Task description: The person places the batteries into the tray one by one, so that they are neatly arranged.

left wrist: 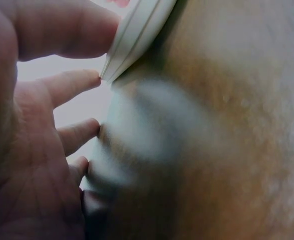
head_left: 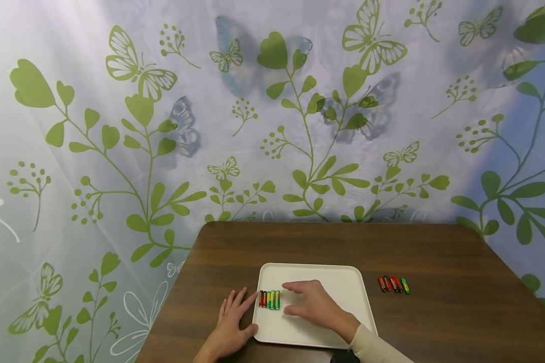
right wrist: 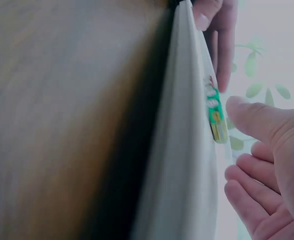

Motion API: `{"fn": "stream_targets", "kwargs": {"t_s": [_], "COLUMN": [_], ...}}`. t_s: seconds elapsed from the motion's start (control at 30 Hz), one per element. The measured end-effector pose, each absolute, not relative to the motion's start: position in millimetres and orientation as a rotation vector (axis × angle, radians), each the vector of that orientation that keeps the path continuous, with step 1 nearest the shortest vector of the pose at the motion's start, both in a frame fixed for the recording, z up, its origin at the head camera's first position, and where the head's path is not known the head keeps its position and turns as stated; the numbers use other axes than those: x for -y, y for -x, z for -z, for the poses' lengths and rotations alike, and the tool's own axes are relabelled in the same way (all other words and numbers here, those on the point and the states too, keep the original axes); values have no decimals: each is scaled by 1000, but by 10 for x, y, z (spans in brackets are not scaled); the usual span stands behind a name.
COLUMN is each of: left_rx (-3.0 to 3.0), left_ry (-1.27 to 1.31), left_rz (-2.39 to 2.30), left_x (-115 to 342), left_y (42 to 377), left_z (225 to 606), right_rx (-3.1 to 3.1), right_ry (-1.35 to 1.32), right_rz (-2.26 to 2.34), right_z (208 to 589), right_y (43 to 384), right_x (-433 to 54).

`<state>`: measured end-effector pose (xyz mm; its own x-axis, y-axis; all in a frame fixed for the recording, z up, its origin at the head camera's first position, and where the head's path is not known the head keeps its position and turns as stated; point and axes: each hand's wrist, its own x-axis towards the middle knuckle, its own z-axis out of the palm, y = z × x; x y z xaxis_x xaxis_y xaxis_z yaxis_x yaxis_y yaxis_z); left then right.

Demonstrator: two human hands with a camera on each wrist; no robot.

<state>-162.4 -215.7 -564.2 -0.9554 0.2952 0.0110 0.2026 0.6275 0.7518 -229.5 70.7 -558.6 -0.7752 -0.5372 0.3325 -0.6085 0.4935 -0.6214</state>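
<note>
A row of several red and green batteries (head_left: pixel 270 300) lies side by side at the left end of a white tray (head_left: pixel 318 330). My right hand (head_left: pixel 315 305) hovers over the tray just right of that row, thumb and fingers apart and holding nothing. The green end batteries (right wrist: pixel 216 115) show near the thumb in the right wrist view. My left hand (head_left: pixel 231 322) rests at the tray's left edge, fingers spread. In the left wrist view, its thumb and fingers lie beside the tray's rim (left wrist: pixel 136 35).
On the brown wooden table (head_left: pixel 436 322), right of the tray, lies another group of several batteries (head_left: pixel 393 284), red and black ones with a green one at the right. A curtain (head_left: pixel 254 126) with leaves and butterflies hangs behind the table.
</note>
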Motion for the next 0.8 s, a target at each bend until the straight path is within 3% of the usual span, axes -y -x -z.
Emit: {"fn": "stream_targets", "kwargs": {"t_s": [0.8], "left_rx": [-2700], "left_ry": [-406], "left_rz": [-1250], "left_x": [2152], "left_y": [1624], "left_z": [5664], "right_rx": [2668], "right_ry": [-907], "right_rz": [-1114], "right_z": [5298], "right_y": [2218], "right_x": [-2047]}}
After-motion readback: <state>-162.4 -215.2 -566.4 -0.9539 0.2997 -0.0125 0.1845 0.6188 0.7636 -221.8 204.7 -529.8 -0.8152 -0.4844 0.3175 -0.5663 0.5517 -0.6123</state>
